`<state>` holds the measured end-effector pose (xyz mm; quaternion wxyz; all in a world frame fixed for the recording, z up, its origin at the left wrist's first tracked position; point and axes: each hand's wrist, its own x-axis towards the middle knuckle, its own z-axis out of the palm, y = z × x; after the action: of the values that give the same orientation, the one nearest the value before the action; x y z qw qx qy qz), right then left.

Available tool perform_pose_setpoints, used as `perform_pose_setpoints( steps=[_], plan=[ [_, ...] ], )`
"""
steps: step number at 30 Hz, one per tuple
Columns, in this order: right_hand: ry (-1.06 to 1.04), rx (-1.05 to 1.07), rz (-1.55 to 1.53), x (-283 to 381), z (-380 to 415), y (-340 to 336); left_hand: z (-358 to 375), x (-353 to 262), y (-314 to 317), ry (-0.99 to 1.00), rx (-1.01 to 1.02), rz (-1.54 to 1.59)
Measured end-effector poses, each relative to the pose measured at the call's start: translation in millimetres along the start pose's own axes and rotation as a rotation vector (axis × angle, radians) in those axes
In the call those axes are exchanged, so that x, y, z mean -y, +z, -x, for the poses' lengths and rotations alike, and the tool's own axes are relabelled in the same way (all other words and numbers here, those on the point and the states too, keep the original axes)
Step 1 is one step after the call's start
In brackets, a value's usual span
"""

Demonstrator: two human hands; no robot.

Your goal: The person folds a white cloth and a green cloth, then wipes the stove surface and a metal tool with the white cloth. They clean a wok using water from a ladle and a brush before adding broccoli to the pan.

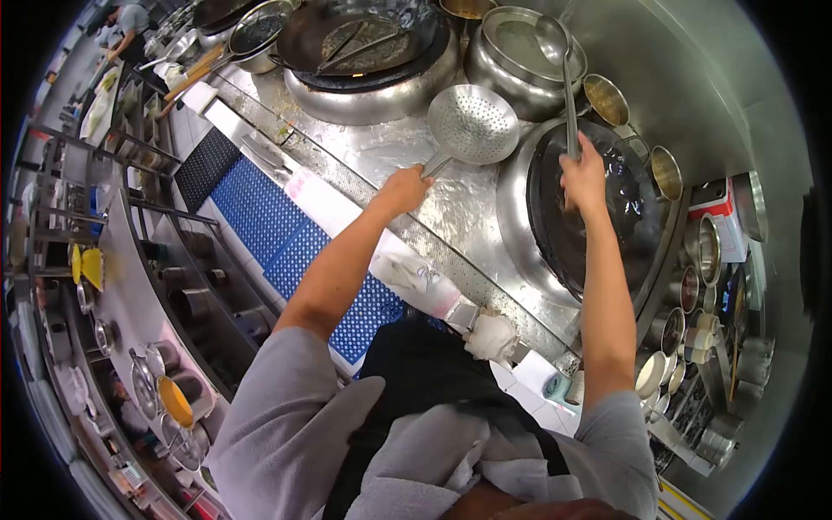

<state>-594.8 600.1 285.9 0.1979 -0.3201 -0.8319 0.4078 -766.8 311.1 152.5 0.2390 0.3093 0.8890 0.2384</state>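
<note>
My left hand is closed around the handle of a perforated metal skimmer, whose round bowl is held over the steel cooktop. In my right hand is the long handle of a ladle. The ladle's bowl reaches the mouth of a large metal pot at the back, which holds pale liquid. Below my right hand lies a dark wok with a wet, shiny inside, seated on a round steel burner ring.
A second wok with long utensils inside stands at the back left, near a wire strainer. Small pots line the back right. White cloths lie along the front rail. Another person stands far left.
</note>
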Motion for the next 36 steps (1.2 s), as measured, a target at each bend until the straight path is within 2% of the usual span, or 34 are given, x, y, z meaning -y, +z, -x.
perform_pose_setpoints(
  steps=[2,3,5,6,9,12,15,18,21,23,25,28,31,32,34,35,36],
  plan=[
    [-0.020,-0.033,0.169,5.9,-40.2,2.8,7.7,-11.9,-1.8,-0.008,-0.092,-0.016],
    [0.062,0.043,0.027,3.6,-56.2,2.9,12.6,-15.4,-1.7,-0.014,-0.135,-0.026],
    [0.216,0.192,-0.262,-3.3,-83.8,-1.3,9.1,-5.6,15.7,0.277,-0.370,-0.177],
    [0.271,0.240,-0.564,-5.4,-89.2,-6.0,11.1,-8.1,18.2,0.425,-0.484,-0.250],
    [0.418,0.316,-1.042,-19.5,-82.4,-24.1,9.0,-53.6,20.9,0.520,-0.507,0.079],
    [0.352,0.351,-1.328,-11.0,-36.8,-49.6,8.0,-127.2,14.8,0.448,-0.322,0.436],
    [0.330,0.387,-1.423,16.4,22.6,-87.8,-24.4,-194.5,23.7,0.240,-0.021,1.012],
    [0.318,0.297,-1.262,30.4,87.5,-124.7,-59.4,-249.7,47.4,0.106,0.028,1.272],
    [0.263,0.274,-1.049,28.6,148.4,-159.5,-93.1,-289.1,79.1,-0.232,0.137,1.542],
    [0.287,0.190,-0.940,18.2,182.7,-178.5,-125.1,-302.3,113.0,-0.234,0.050,1.409],
    [0.239,0.170,-0.703,0.7,214.3,-201.0,-143.2,-310.3,137.4,-0.322,0.099,1.408],
    [0.122,-0.044,-0.470,-44.5,260.1,-218.6,-145.5,-313.3,157.6,-0.098,0.117,1.154],
    [0.193,-0.203,-0.438,-101.7,310.2,-235.6,-87.9,-325.5,153.5,-0.066,0.114,1.063],
    [0.201,-0.272,-0.420,-128.1,328.7,-238.0,-113.1,-305.6,184.6,0.058,0.058,0.919],
    [0.136,-0.332,-0.268,-174.4,365.0,-248.5,-26.3,-342.0,147.4,0.077,-0.005,0.553],
    [0.173,-0.358,-0.189,-195.2,384.5,-249.0,-10.9,-344.3,145.5,0.103,0.005,0.482],
    [0.212,-0.382,-0.111,-216.2,404.1,-249.3,-13.2,-337.5,148.4,-0.067,0.094,0.509]
  ],
)
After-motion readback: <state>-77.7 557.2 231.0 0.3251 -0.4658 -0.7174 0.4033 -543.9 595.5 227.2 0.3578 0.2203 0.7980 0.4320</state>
